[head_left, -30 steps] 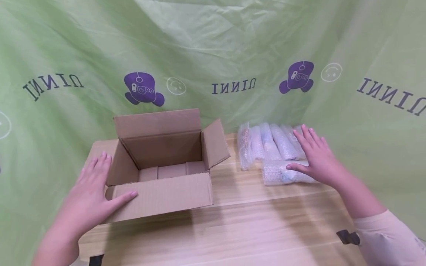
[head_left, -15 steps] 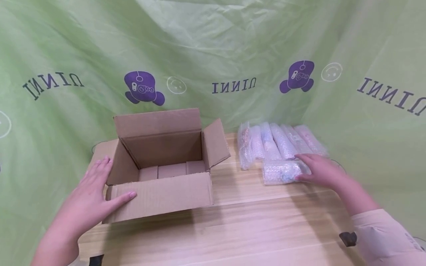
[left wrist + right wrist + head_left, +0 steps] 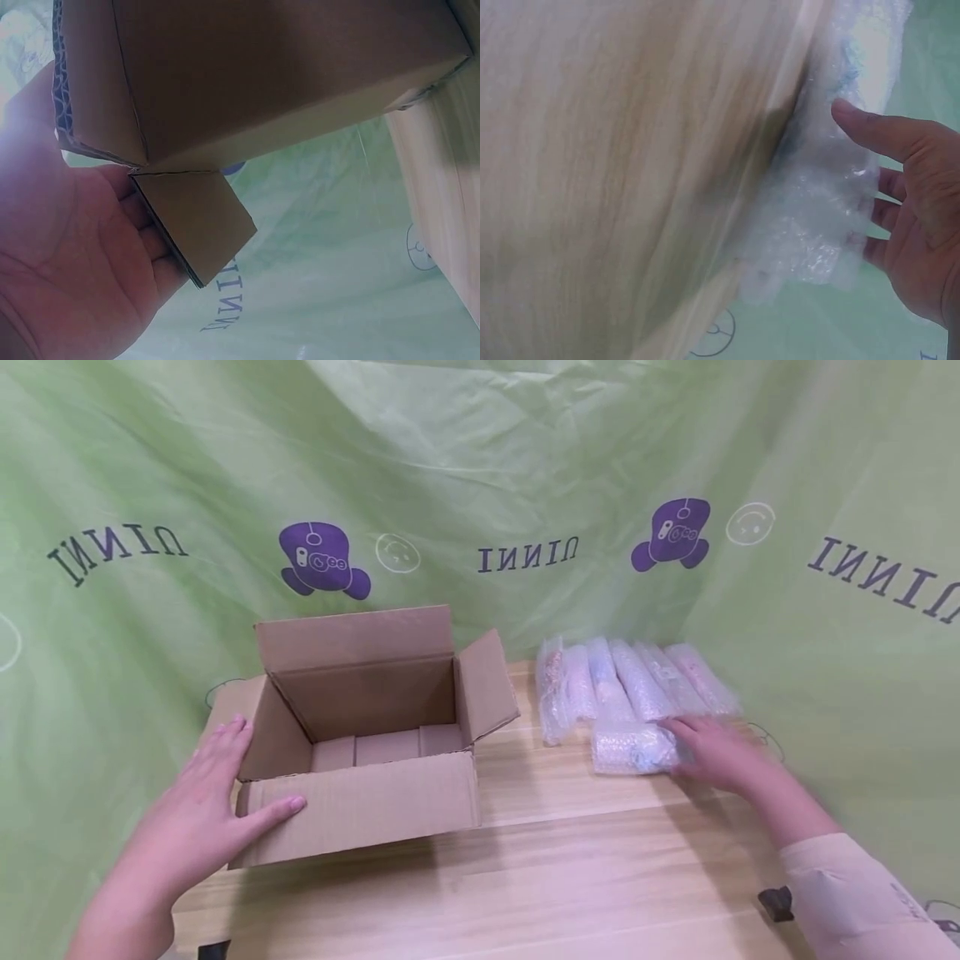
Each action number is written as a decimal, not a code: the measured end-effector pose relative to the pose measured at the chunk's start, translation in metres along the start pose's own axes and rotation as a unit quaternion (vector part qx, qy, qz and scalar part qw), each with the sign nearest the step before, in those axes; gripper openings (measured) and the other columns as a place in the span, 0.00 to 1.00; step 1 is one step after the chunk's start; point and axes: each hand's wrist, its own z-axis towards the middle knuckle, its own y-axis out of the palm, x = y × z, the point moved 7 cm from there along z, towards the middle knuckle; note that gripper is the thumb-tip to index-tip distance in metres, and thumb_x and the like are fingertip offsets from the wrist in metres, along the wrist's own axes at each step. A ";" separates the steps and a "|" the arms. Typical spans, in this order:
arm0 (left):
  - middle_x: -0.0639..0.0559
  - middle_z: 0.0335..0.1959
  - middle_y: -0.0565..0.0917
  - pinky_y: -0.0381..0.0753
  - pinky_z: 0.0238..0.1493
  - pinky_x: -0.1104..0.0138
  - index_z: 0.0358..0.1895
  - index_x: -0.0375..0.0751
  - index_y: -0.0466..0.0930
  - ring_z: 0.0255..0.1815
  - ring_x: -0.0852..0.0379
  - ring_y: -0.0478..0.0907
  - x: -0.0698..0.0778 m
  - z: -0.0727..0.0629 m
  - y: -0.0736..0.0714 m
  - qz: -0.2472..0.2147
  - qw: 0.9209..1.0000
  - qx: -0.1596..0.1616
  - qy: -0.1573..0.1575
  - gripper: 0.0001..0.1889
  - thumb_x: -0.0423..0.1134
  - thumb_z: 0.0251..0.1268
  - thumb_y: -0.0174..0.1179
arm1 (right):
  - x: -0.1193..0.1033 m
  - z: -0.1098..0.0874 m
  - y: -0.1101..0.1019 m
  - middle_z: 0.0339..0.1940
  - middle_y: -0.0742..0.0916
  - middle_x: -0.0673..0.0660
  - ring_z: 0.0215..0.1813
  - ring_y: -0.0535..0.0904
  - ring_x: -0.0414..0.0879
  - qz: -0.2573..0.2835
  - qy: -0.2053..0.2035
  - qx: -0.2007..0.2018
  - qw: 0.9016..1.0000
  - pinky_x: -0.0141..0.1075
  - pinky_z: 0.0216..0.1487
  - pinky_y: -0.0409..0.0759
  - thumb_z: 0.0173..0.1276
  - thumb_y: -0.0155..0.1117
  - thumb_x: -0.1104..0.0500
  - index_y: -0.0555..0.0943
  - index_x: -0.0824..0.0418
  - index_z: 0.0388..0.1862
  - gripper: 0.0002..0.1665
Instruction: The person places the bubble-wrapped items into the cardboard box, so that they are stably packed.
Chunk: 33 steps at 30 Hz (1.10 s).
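Observation:
My left hand (image 3: 191, 802) lies at the near left corner of an open cardboard box (image 3: 360, 797). Its thumb is on the front flap, and its fairly straight fingers lie along the left flap (image 3: 196, 225). On the right, my right hand (image 3: 720, 756) grips the right end of a bubble-wrapped roll (image 3: 630, 749) lying crosswise on the table. In the right wrist view its thumb is on the near side of the bubble wrap (image 3: 817, 187), with the fingers curled partly out of sight behind it. Inside the box, the visible part of the bottom is bare cardboard.
Several more bubble-wrapped rolls (image 3: 645, 681) lie side by side behind the gripped one. The wooden table (image 3: 525, 885) runs under everything. A green printed curtain (image 3: 480, 468) hangs close behind. Black clips (image 3: 776, 903) sit near the table's edges.
My right hand has come down from above the wrapped rolls, its spread fingers closing on the end of the front roll. The left hand and the box have barely moved.

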 end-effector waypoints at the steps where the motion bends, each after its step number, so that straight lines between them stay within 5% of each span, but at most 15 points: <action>1: 0.43 0.81 0.37 0.29 0.78 0.45 0.80 0.41 0.34 0.81 0.41 0.30 0.000 0.000 0.000 0.000 1.000 0.000 0.000 0.59 0.67 0.58 0.62 | 0.000 0.000 0.000 0.66 0.74 0.72 0.66 0.68 0.73 -0.004 -0.002 0.005 1.000 0.68 0.66 0.64 0.56 0.75 0.54 0.68 0.64 0.71 0.46; 12: 0.43 0.81 0.36 0.28 0.78 0.47 0.80 0.41 0.33 0.81 0.41 0.30 0.000 0.000 0.002 0.001 1.000 0.002 0.001 0.59 0.67 0.59 0.61 | 0.001 -0.001 -0.005 0.63 0.77 0.71 0.63 0.72 0.71 -0.023 -0.012 0.023 0.999 0.67 0.63 0.68 0.56 0.75 0.52 0.70 0.64 0.70 0.44; 21: 0.44 0.81 0.36 0.27 0.79 0.49 0.80 0.41 0.33 0.81 0.42 0.30 -0.001 0.000 0.002 -0.001 1.000 0.003 0.004 0.59 0.67 0.59 0.62 | -0.005 -0.001 -0.028 0.57 0.82 0.69 0.57 0.78 0.67 0.021 -0.048 0.046 0.998 0.63 0.57 0.75 0.52 0.78 0.54 0.74 0.67 0.64 0.42; 33: 0.43 0.81 0.37 0.28 0.79 0.49 0.80 0.42 0.33 0.81 0.41 0.31 -0.001 0.000 0.002 -0.001 1.000 0.000 0.003 0.59 0.67 0.59 0.61 | -0.022 0.014 -0.067 0.63 0.77 0.72 0.65 0.70 0.70 0.057 -0.052 0.043 0.996 0.65 0.65 0.66 0.59 0.74 0.49 0.71 0.69 0.67 0.43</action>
